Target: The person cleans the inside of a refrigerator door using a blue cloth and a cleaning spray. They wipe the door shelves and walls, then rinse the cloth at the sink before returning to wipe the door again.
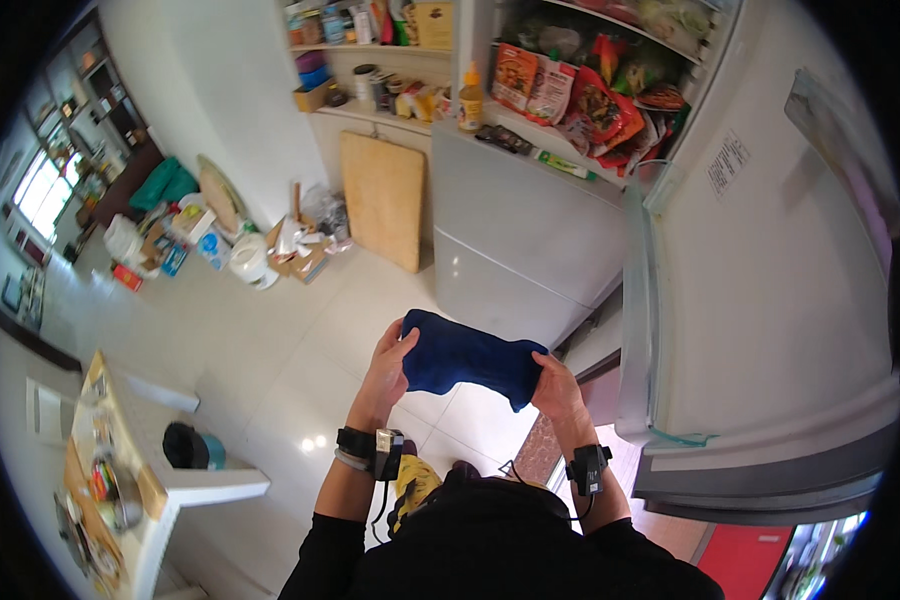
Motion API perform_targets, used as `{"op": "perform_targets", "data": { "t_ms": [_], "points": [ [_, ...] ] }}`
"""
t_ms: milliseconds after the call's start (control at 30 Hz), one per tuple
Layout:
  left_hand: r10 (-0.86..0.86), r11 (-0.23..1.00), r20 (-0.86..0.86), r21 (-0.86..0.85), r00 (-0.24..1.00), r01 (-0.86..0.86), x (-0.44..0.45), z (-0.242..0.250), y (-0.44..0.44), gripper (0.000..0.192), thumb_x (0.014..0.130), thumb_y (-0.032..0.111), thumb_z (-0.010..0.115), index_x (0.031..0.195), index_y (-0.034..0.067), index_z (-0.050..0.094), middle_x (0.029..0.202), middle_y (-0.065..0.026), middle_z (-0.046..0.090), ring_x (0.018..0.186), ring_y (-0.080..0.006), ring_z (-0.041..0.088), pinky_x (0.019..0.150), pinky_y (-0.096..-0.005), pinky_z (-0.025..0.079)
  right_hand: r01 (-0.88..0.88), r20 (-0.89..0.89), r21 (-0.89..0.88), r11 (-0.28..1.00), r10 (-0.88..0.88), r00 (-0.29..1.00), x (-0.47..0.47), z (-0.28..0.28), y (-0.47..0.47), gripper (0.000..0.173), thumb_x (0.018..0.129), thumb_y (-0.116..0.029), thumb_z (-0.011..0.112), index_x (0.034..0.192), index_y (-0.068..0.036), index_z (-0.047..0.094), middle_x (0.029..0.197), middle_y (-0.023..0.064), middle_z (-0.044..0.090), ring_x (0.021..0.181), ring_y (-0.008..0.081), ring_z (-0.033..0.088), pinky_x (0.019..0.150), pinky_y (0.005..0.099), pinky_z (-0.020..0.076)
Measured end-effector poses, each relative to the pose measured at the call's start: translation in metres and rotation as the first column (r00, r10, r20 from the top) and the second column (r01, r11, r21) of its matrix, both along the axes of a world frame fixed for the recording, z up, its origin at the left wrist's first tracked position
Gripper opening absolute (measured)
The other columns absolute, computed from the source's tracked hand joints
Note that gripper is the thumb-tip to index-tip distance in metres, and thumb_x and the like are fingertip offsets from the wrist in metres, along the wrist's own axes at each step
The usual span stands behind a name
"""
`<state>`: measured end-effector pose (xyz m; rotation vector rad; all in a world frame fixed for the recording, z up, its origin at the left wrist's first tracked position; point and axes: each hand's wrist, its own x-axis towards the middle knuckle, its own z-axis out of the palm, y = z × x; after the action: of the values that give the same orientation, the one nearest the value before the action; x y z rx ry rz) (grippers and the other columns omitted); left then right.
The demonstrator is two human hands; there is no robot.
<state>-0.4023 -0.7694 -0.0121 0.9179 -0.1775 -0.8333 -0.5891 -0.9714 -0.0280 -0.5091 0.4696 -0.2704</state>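
A dark blue cloth (469,356) is stretched out between my two hands, in front of my body and above the tiled floor. My left hand (391,361) grips its left end, thumb on top. Its right end is held by my right hand (556,386). The cloth looks folded and hangs a little in the middle. Beyond it stands a fridge with its upper compartment open, showing food packets (600,105) inside. A yellow squeeze bottle (470,101) and a green-and-white tube (564,165) lie or stand at the compartment's front edge.
The open fridge door (780,262) fills the right side. A wooden board (382,199) leans below the corner shelves (375,116). Boxes and a white bucket (253,261) stand along the wall. At lower left are a cluttered table (161,491) and a bin (193,448).
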Motion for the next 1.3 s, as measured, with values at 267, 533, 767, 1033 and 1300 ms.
{"op": "perform_targets", "data": {
  "t_ms": [267, 533, 767, 1033, 1300],
  "points": [
    [-0.264, 0.963, 0.124, 0.098, 0.957, 0.253, 0.068, 0.024, -0.022, 0.049, 0.086, 0.002, 0.064, 0.130, 0.004, 0.043, 0.118, -0.0079, 0.059, 0.107, -0.0178, 0.059, 0.089, -0.0303, 0.050, 0.244, 0.081, -0.041, 0.969, -0.240, 0.967, 0.029, 0.015, 0.017, 0.027, 0.091, -0.010, 0.056, 0.116, -0.002, 0.056, 0.112, 0.0099, 0.065, 0.105, 0.0254, 0.063, 0.092, 0.0375, 0.0512],
    [-0.545, 0.834, 0.322, 0.119, 0.774, 0.538, 0.103, 0.053, -0.050, 0.073, 0.078, -0.008, 0.065, 0.141, 0.007, 0.031, 0.127, -0.0094, 0.052, 0.116, -0.0191, 0.053, 0.095, -0.0303, 0.046, 0.420, 0.178, -0.059, 0.906, -0.404, 0.897, 0.035, 0.065, 0.045, 0.028, 0.088, 0.000, 0.053, 0.116, 0.003, 0.055, 0.113, 0.0139, 0.063, 0.103, 0.0251, 0.062, 0.092, 0.0353, 0.0499],
    [-0.599, 0.789, 0.339, 0.096, 0.725, 0.607, 0.099, 0.083, -0.102, 0.066, 0.078, -0.007, 0.067, 0.131, 0.008, 0.032, 0.102, -0.0080, 0.061, 0.093, -0.0159, 0.061, 0.086, -0.0284, 0.048, 0.400, 0.312, -0.074, 0.914, -0.360, 0.879, 0.028, 0.119, 0.045, 0.034, 0.088, 0.000, 0.055, 0.122, 0.001, 0.050, 0.117, 0.0106, 0.059, 0.109, 0.0230, 0.057, 0.095, 0.0365, 0.0454],
    [-0.676, 0.664, 0.416, -0.015, 0.608, 0.748, 0.073, 0.127, -0.154, 0.054, 0.083, -0.007, 0.062, 0.124, 0.016, 0.034, 0.101, -0.0064, 0.061, 0.091, -0.0134, 0.059, 0.081, -0.0255, 0.046, 0.370, 0.269, -0.279, 0.886, -0.297, 0.916, 0.031, 0.164, 0.039, 0.041, 0.087, -0.007, 0.062, 0.125, -0.001, 0.049, 0.108, 0.0068, 0.059, 0.095, 0.0182, 0.058, 0.081, 0.0296, 0.0465],
    [-0.775, 0.476, 0.402, -0.135, 0.487, 0.869, 0.058, 0.159, -0.211, 0.046, 0.088, 0.001, 0.061, 0.125, 0.014, 0.037, 0.104, -0.0080, 0.062, 0.093, -0.0145, 0.060, 0.079, -0.0256, 0.047, 0.506, 0.209, -0.300, 0.808, -0.462, 0.862, 0.033, 0.183, 0.027, 0.043, 0.089, -0.014, 0.060, 0.128, -0.002, 0.047, 0.113, 0.0035, 0.059, 0.105, 0.0144, 0.055, 0.092, 0.0293, 0.0419]
  ]
}}
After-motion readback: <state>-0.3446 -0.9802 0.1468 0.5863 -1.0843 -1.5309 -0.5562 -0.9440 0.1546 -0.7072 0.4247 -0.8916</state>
